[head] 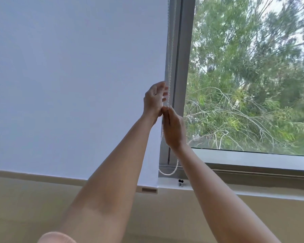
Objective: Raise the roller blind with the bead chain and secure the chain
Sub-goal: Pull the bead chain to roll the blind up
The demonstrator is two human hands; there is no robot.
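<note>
A window fills the right half of the view, and through its glass stand green trees with thin pale branches under a bright, overcast sky. A grey metal frame runs upright along the window's left edge. Below the glass lies a white sill, with a small metal clip on the ledge near its left end. Beneath, a beige wall spans the near bottom, evenly lit by soft daylight.

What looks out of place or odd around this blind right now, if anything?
Nothing looks damaged. The bead chain loop hangs free above the small clip on the sill, not hooked into it. The blind is still fully down, with both hands on the chain.
</note>
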